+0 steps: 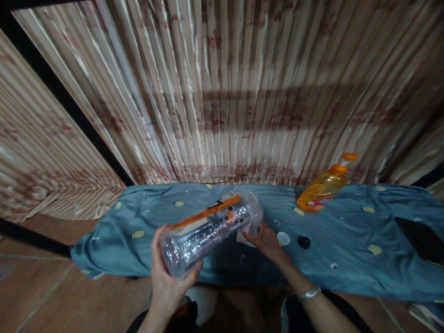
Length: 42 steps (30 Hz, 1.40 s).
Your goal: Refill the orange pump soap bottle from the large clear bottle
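The left hand is wrapped around the near end of a clear plastic bottle, thumb on one side and fingers curled under the base, so it's held up off the desk and tilted toward 1 o'clock. An orange and white label can be seen along the bottle's top side. The right hand is closed at the bottle's far end, at about 3 o'clock from the left hand; what exactly is pinched there can't be made out. Just past it, at 3 o'clock, a small white cap and a small black cap are laid on the teal cloth. Further out at 1 o'clock, an orange pump bottle is parked near the striped curtain.
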### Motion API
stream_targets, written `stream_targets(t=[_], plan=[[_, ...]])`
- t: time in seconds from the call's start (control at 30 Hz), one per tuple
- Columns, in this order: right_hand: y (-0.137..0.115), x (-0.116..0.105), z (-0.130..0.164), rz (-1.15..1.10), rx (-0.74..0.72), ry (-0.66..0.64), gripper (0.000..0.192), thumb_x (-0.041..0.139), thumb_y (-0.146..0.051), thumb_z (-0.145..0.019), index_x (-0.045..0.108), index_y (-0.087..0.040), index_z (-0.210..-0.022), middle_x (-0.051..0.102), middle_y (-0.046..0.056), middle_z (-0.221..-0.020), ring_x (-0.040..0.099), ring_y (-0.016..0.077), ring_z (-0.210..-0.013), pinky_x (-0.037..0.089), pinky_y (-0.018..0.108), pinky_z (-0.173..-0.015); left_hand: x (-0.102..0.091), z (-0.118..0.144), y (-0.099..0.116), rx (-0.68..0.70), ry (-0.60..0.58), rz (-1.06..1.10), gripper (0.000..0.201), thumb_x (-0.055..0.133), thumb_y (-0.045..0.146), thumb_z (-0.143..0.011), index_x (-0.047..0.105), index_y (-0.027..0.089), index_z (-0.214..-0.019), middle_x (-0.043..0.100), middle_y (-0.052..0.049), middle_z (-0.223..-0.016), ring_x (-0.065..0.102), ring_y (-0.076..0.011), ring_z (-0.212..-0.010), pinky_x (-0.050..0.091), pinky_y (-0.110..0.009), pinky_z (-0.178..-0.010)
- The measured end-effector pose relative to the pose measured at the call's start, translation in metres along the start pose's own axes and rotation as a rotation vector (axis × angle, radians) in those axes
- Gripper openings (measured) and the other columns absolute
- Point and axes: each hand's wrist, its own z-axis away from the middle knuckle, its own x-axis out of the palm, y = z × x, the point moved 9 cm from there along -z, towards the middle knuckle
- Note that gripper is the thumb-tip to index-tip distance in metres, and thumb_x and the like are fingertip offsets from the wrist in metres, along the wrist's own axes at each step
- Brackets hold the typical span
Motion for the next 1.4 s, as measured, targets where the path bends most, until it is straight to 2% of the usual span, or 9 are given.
stream_targets(t=[0.2,0.33,0.47,0.6,0.67,0.93,1.17,1.27,1.4], plan=[[0.003,0.003,0.0,-0.017,-0.009,-0.004,0.043,0.077,-0.037,-0.084,0.064,-0.021,-0.121,0.085,0.015,-0.104,0.083,0.036,-0.097,0.067,0.048,-0.086,-0.003,-0.002,0.007,-0.029,0.079,0.012,0.092,0.089,0.048,-0.074,0.046,0.025,-0.152,0.059,-0.013,-0.142,0.07,-0.0298,-0.12,0.059,-0.041,-0.101],[0.004,0.003,0.0,-0.007,-0.013,0.006,0.042,0.076,-0.038,-0.084,0.064,-0.021,-0.12,0.084,0.014,-0.102,0.083,0.0348,-0.094,0.067,0.045,-0.082,0.0,-0.003,0.004,-0.015,0.016,0.018,0.096,0.091,0.042,-0.073,0.043,0.026,-0.155,0.058,-0.013,-0.145,0.068,-0.0303,-0.125,0.058,-0.041,-0.104],[0.004,0.003,0.0,-0.015,-0.008,0.009,0.043,0.077,-0.038,-0.082,0.064,-0.021,-0.119,0.085,0.015,-0.101,0.083,0.0364,-0.094,0.067,0.047,-0.083,-0.001,-0.003,0.008,0.008,0.024,0.005,0.097,0.092,0.042,-0.071,0.044,0.028,-0.154,0.058,-0.011,-0.145,0.068,-0.0299,-0.123,0.059,-0.04,-0.101],[0.002,0.002,-0.001,-0.02,-0.02,0.001,0.041,0.076,-0.036,-0.083,0.065,-0.021,-0.119,0.085,0.016,-0.102,0.083,0.0373,-0.094,0.067,0.048,-0.083,-0.002,-0.002,0.013,-0.094,0.121,0.041,0.091,0.088,0.052,-0.072,0.048,0.027,-0.15,0.056,-0.011,-0.146,0.066,-0.0305,-0.125,0.057,-0.043,-0.104],[0.001,0.001,-0.001,-0.008,-0.007,-0.008,0.043,0.077,-0.036,-0.082,0.065,-0.02,-0.12,0.084,0.016,-0.102,0.083,0.038,-0.096,0.066,0.047,-0.083,-0.001,-0.002,0.014,-0.111,0.127,0.05,0.092,0.088,0.055,-0.071,0.049,0.026,-0.149,0.056,-0.011,-0.146,0.064,-0.0306,-0.126,0.056,-0.044,-0.106],[0.001,0.0,-0.001,-0.007,0.01,-0.019,0.048,0.078,-0.037,-0.082,0.064,-0.018,-0.124,0.084,0.019,-0.106,0.082,0.0389,-0.1,0.066,0.048,-0.087,-0.002,-0.003,-0.007,-0.081,0.032,0.037,0.101,0.095,0.046,-0.064,0.046,0.027,-0.151,0.053,-0.011,-0.149,0.064,-0.0312,-0.127,0.056,-0.043,-0.106],[0.002,0.001,-0.002,-0.011,-0.02,0.001,0.048,0.078,-0.039,-0.08,0.065,-0.021,-0.122,0.085,0.016,-0.102,0.082,0.0383,-0.096,0.067,0.049,-0.084,-0.005,-0.002,0.006,-0.098,0.112,0.019,0.096,0.09,0.055,-0.07,0.047,0.026,-0.151,0.054,-0.011,-0.148,0.062,-0.0305,-0.128,0.054,-0.042,-0.107],[0.004,0.002,-0.002,-0.019,-0.008,-0.004,0.051,0.079,-0.041,-0.079,0.065,-0.021,-0.124,0.084,0.016,-0.103,0.082,0.0388,-0.095,0.067,0.05,-0.083,-0.003,-0.004,0.008,-0.048,0.067,-0.016,0.098,0.093,0.051,-0.066,0.048,0.026,-0.149,0.056,-0.01,-0.146,0.064,-0.0303,-0.124,0.056,-0.042,-0.104],[0.006,0.002,-0.002,-0.024,0.016,-0.01,0.05,0.08,-0.042,-0.079,0.066,-0.02,-0.121,0.084,0.016,-0.102,0.082,0.0378,-0.096,0.067,0.048,-0.083,-0.006,-0.003,0.003,-0.037,0.064,-0.028,0.097,0.09,0.051,-0.071,0.045,0.027,-0.153,0.054,-0.011,-0.149,0.063,-0.0311,-0.128,0.055,-0.043,-0.106]])
